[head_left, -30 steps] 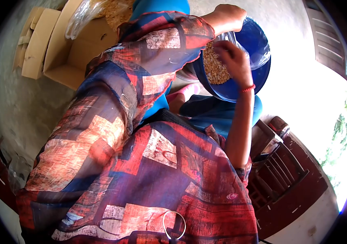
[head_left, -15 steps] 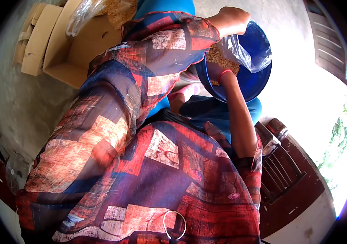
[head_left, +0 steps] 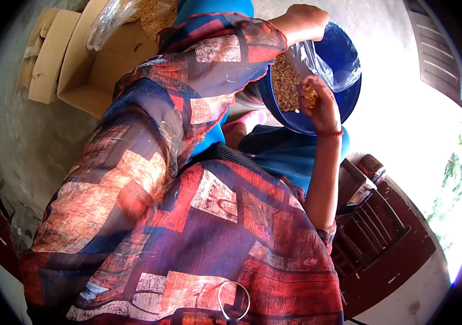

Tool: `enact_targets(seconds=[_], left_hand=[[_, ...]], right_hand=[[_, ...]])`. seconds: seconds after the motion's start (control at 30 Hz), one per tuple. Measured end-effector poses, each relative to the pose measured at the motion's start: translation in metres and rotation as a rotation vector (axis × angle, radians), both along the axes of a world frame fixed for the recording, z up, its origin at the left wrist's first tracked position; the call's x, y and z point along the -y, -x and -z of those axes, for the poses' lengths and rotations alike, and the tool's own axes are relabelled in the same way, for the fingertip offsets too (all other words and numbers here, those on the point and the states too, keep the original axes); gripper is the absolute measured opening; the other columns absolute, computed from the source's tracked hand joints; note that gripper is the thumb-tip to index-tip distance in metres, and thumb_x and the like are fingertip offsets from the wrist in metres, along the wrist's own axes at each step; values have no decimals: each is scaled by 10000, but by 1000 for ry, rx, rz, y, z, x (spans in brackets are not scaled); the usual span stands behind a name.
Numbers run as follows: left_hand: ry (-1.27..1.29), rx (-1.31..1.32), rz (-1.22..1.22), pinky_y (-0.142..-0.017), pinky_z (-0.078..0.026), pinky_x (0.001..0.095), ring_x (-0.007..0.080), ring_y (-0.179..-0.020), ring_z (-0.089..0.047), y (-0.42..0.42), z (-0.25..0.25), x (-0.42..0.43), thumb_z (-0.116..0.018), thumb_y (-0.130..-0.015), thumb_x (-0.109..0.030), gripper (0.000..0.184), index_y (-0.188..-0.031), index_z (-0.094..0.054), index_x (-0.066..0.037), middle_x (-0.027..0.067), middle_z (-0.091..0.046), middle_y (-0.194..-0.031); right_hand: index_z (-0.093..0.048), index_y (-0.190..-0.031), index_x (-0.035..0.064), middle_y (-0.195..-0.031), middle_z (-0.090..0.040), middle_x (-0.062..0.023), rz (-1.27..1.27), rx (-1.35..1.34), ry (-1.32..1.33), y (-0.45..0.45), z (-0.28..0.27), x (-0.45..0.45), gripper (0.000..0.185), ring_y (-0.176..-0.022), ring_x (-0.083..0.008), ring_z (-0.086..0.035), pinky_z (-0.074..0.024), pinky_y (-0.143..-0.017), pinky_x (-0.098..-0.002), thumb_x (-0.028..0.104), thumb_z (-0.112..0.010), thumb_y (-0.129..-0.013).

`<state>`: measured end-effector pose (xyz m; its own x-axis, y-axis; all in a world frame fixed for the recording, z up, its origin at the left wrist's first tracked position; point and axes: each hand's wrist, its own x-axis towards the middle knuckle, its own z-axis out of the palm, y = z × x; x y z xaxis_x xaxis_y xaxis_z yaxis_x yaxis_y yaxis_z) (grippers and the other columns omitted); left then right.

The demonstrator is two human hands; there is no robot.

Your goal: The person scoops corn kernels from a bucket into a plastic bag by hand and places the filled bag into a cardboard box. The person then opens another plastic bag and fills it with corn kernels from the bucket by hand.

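Note:
My left hand (head_left: 308,21) is closed at the top rim of a blue bucket (head_left: 344,105), gripping a clear plastic bag (head_left: 323,67) that hangs into it. Inside the bucket lie many small golden-brown crunchy-looking pieces (head_left: 285,86), their kind unclear. My right hand (head_left: 322,105), with a red bracelet at the wrist, is raised over the bucket's near side, fingers curled round a handful of the golden-brown pieces (head_left: 310,96). The bag's mouth is partly hidden behind my left hand.
An open cardboard box (head_left: 95,76) on the floor at upper left holds a plastic bag (head_left: 109,24) and more golden-brown pieces (head_left: 158,19). Dark red wooden furniture (head_left: 377,233) with slats stands at right. My patterned garment (head_left: 204,244) fills the foreground.
My right hand has come up out of the bucket's contents, bringing a handful of the golden-brown pieces towards the bag. My left hand keeps its grip on the bag, almost unmoved.

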<state>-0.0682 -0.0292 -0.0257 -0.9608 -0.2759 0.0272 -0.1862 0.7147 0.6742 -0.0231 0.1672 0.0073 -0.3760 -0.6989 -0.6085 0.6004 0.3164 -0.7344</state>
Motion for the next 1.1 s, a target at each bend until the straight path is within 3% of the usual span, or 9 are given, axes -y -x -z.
enact_targets(seconds=[0.07, 0.33, 0.53, 0.8, 0.83, 0.87, 0.97, 1.0, 1.1], left_hand=[[-46, 9, 8, -699, -496, 412, 326, -834, -616, -1, -2, 1, -518, -707, -91, 180, -822, -644, -34, 197, -629, -850], [-31, -5, 0, -699, -497, 397, 315, -829, -622, -2, -2, 0, -525, -713, -91, 171, -821, -643, -32, 189, -634, -840], [-41, 11, -2, -687, -500, 402, 321, -812, -624, -3, -1, 1, -531, -706, -85, 155, -797, -643, -28, 192, -634, -820], [-33, -69, -10, -665, -500, 409, 319, -787, -627, 0, 7, 0, -538, -692, -94, 159, -788, -644, -25, 193, -633, -804], [-33, -68, -11, -665, -500, 409, 319, -787, -627, 0, 7, -1, -538, -692, -94, 159, -788, -644, -25, 193, -633, -804], [15, -14, 11, -644, -501, 401, 301, -775, -632, 2, 7, -3, -555, -677, -99, 175, -806, -654, -37, 163, -643, -803], [52, 48, 38, -626, -503, 395, 283, -766, -638, 3, 6, -4, -571, -662, -104, 196, -825, -664, -50, 133, -653, -804], [41, 55, 44, -629, -503, 397, 283, -769, -638, 3, 6, -3, -571, -662, -103, 197, -826, -664, -49, 132, -653, -807], [45, 30, 40, -637, -503, 399, 282, -772, -638, 5, 8, -4, -573, -661, -106, 196, -825, -665, -49, 133, -653, -807]], right_hand=[[-503, -881, 45, -708, -479, -44, 236, 93, 133, -4, 7, -12, 200, -468, -63, -379, -270, -393, -172, 233, -439, -908], [-470, -801, 78, -605, -388, -5, 502, 203, 247, -20, 15, -16, 251, -411, -62, -274, -217, -370, -194, 282, -402, -931], [-475, -782, 83, -581, -338, 10, 514, 266, 383, -7, 16, -12, 259, -411, -62, -248, -196, -364, -200, 282, -402, -931], [-491, -775, 93, -610, -394, -5, 649, 47, 479, 51, 0, 22, 230, -467, -91, -307, -237, -402, -224, 264, -423, -912], [-492, -776, 88, -639, -433, -23, 584, 67, 541, 67, 9, 17, 223, -518, -129, -366, -338, -471, -260, 250, -407, -903], [-492, -776, 88, -639, -433, -23, 582, 68, 541, 76, 12, 20, 223, -518, -129, -366, -338, -471, -260, 250, -407, -903], [-513, -805, 63, -754, -548, -80, 740, -72, 464, 91, 18, 27, 231, -742, -225, -530, -429, -761, -367, 224, -367, -885], [-513, -805, 63, -754, -548, -80, 738, -70, 462, 93, 20, 28, 231, -742, -225, -530, -429, -761, -367, 224, -367, -885], [-544, -935, 2, -1034, -572, -159, 841, -293, 223, 86, 13, 33, 283, -1060, -290, -509, -402, -860, -414, 226, -378, -886]])
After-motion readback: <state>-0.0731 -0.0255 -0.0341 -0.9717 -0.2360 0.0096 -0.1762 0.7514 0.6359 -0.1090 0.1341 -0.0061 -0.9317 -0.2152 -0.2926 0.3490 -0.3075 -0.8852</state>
